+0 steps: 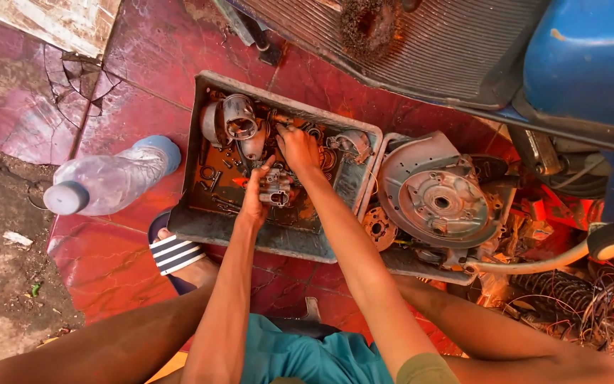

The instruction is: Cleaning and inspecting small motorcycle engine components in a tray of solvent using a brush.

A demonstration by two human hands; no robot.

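Both hands are over a grey metal tray (204, 227) full of small engine parts, washers and springs. My left hand (256, 193) grips a small grey carburettor-like metal part (276, 190) held above the tray's middle. My right hand (297, 148) reaches just beyond it, fingers curled down among the loose parts near a small reddish piece; whether it holds anything is unclear. A round metal cup-shaped part (240, 118) lies at the tray's far left.
A clear plastic bottle (108, 181) with a grey cap lies left of the tray. A round grey engine cover (438, 199) sits in a second tray to the right. Tangled wires (605, 306) lie far right. A blue scooter body (591, 57) looms above. My sandalled foot (179, 256) rests near the tray.
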